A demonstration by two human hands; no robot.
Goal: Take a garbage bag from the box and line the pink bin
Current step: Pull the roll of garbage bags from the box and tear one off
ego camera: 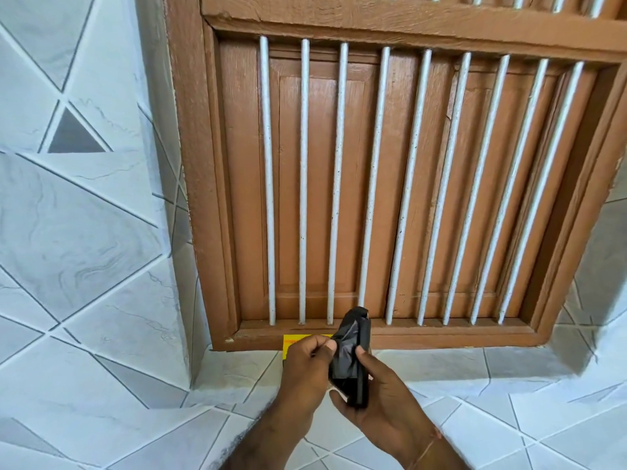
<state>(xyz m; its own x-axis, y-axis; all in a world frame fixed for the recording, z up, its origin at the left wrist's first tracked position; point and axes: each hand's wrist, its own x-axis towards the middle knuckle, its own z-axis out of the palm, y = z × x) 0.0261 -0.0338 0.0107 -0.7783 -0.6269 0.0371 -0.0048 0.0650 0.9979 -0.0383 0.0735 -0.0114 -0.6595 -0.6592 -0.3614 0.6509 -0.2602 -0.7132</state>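
A roll of black garbage bags (353,354) is upright between both hands, just in front of the window sill. My right hand (383,398) cups the roll from below and the right side. My left hand (307,366) pinches the loose outer bag at the roll's left edge with thumb and forefinger. Behind my left hand a yellow box (291,342) stands on the tiled ledge, mostly hidden. The pink bin is out of view.
A brown wooden window (390,184) with white vertical bars fills the wall ahead, its shutters shut. A white-grey tiled ledge (492,401) runs below it, and a tiled wall (84,215) rises on the left.
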